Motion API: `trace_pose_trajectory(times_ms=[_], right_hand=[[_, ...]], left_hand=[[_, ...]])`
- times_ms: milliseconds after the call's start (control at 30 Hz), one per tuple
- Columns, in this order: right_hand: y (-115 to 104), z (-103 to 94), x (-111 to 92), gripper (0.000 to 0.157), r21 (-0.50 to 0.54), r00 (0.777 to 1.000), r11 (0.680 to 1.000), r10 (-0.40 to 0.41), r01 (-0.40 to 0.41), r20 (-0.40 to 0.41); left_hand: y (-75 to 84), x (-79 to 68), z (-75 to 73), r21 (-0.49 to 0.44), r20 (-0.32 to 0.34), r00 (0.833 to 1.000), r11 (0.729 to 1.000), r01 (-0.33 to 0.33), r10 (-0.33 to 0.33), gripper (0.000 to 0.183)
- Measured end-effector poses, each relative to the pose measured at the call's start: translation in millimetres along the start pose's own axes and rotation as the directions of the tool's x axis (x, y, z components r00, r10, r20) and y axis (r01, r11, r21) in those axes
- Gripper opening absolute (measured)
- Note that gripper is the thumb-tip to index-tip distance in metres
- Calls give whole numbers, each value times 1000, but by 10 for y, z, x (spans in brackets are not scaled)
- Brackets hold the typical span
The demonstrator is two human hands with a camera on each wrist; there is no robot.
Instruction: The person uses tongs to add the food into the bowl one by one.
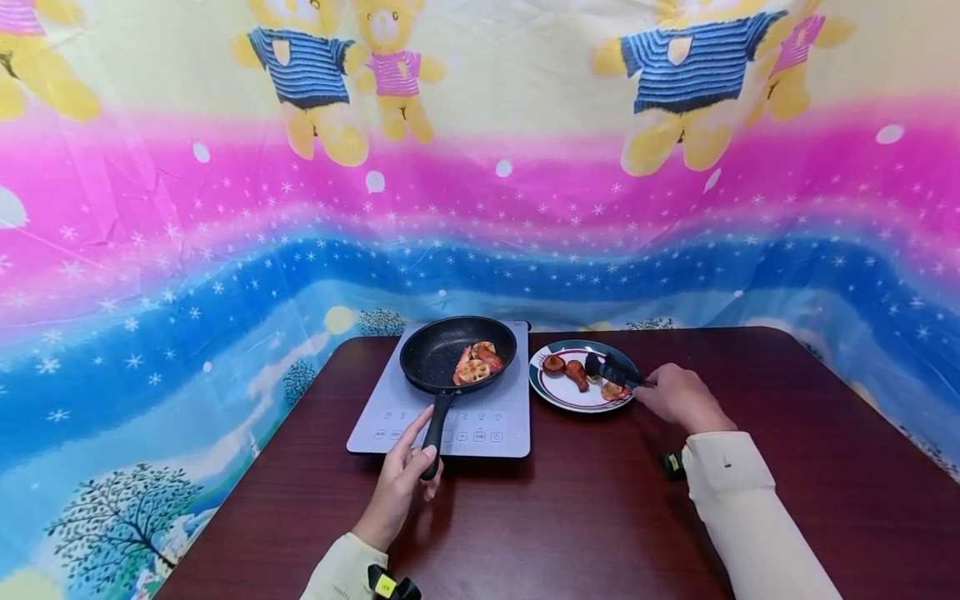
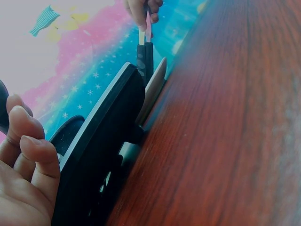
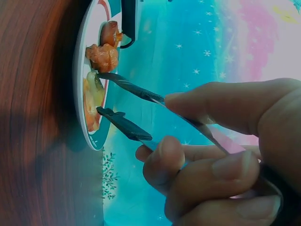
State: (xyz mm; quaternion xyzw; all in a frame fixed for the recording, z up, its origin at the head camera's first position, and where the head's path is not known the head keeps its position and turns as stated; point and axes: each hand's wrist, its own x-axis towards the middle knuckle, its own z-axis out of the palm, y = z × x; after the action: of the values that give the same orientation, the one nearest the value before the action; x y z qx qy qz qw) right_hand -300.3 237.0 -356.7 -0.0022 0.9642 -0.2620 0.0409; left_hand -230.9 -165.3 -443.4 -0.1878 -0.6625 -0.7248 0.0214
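Note:
My left hand [image 1: 405,467] holds the handle of a black frying pan [image 1: 427,354], thumb along its top. Fried food [image 1: 474,365], including a lotus root slice, lies at the pan's right side. My right hand [image 1: 681,398] grips a pair of black-tipped tongs [image 1: 618,371] over a plate [image 1: 553,390] with a dark green rim. In the right wrist view, the parted tong tips [image 3: 124,127] stand on either side of a greenish slice [image 3: 95,89]. Browned meat pieces [image 3: 103,57] sit beside it on the plate.
Under the pan is a light grey induction cooker [image 1: 491,417] with touch buttons along its front. It stands on a dark reddish-brown wooden table [image 1: 585,500]. A printed cloth [image 1: 495,225] with bears and snowflakes hangs behind and around the table.

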Motion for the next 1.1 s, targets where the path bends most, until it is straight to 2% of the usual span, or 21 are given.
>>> trace_pose_trajectory(times_ms=[233, 533, 700, 967, 1100], right_hand=[[-24, -19, -15, 51, -20, 1000, 1000, -2, 1, -18], [-56, -2, -27, 46, -78, 993, 997, 10, -19, -116], [-50, 5, -31, 48, -61, 994, 997, 44, -51, -102], [0, 6, -2, 58, 6, 999, 1000, 25, -25, -25], [12, 14, 7, 57, -12, 999, 999, 40, -40, -24]], left_hand=[[1, -4, -1, 2, -1, 1000, 1000, -1, 1, 53], [-1, -10, 0, 1, 3, 1000, 1000, -12, 12, 53], [1, -13, 0, 0, 4, 1000, 1000, -6, 6, 53], [-3, -11, -1, -1, 1, 1000, 1000, -4, 4, 54], [-5, -4, 0, 2, 4, 1000, 1000, -4, 4, 53]])
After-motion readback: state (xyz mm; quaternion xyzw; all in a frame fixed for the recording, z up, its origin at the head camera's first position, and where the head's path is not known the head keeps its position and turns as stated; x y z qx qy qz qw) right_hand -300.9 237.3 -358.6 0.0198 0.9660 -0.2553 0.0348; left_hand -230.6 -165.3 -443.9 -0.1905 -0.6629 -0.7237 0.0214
